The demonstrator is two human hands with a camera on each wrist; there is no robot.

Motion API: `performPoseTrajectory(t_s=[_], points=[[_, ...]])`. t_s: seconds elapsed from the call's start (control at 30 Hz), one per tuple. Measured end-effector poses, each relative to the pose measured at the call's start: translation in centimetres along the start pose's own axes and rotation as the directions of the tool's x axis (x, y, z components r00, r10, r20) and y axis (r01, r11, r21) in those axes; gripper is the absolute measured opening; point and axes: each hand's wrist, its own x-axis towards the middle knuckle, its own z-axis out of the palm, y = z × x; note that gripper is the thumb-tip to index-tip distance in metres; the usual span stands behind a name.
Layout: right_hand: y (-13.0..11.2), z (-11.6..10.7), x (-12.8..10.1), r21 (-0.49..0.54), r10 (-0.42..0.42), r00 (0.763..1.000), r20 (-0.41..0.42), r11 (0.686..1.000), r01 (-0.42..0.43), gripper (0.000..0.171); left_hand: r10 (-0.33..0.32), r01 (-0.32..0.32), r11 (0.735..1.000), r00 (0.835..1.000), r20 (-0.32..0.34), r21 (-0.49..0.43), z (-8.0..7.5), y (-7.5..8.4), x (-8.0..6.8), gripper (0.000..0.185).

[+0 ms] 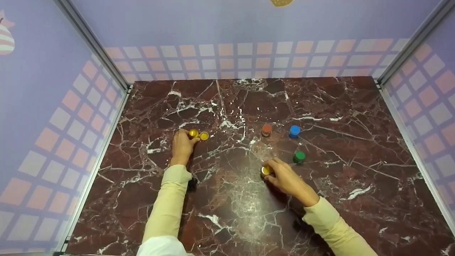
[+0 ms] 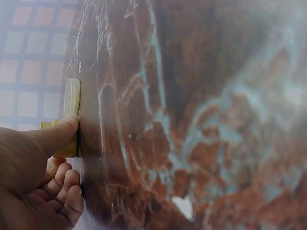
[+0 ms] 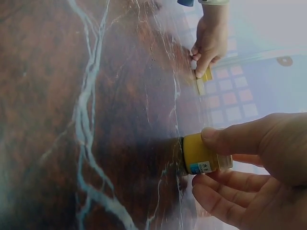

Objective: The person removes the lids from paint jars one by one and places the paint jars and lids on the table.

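My left hand [image 1: 182,145] is at the left of the table, thumb and fingers pinching a small yellow jar [image 1: 193,133]. Right beside that jar lies a flat, pale-rimmed yellow disc like a lid [image 1: 204,136], close to the thumb; in the left wrist view the thumb hides part of the yellow jar [image 2: 69,149]. Nearer the front, my right hand [image 1: 285,176] grips another yellow jar [image 3: 195,152] between thumb and fingers. It stands on the table, with a printed label and a clear upper part.
An orange-red jar [image 1: 266,130], a blue jar [image 1: 294,131] and a green jar [image 1: 299,156] stand right of centre, beyond my right hand. Patterned panels [image 1: 227,60] enclose the back and sides of the dark red marbled table [image 1: 227,199].
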Motion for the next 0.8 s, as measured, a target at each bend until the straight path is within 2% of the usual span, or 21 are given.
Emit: performPoseTrajectory(t_s=[0.37,0.53,0.7,0.8], points=[[-0.2,0.1,-0.1,-0.002,0.009,1.000,0.002,1.000,-0.009,0.034,-0.046,0.044,0.995,0.999,0.020,0.091,-0.2,0.4,0.1,0.049],[-0.3,0.3,-0.2,-0.004,-0.007,1.000,-0.007,1.000,0.007,0.032,-0.043,0.040,0.996,0.999,0.030,0.084,-0.3,0.5,-0.1,0.044],[-0.4,0.4,-0.4,-0.001,0.003,1.000,0.005,1.000,-0.003,0.033,-0.065,0.063,0.996,0.997,0.028,0.062,-0.5,0.7,-0.8,0.038],[-0.5,0.4,-0.5,0.000,0.004,1.000,0.016,1.000,-0.004,0.034,-0.096,0.095,0.994,0.995,0.031,0.056,-0.7,1.1,-1.9,0.043]])
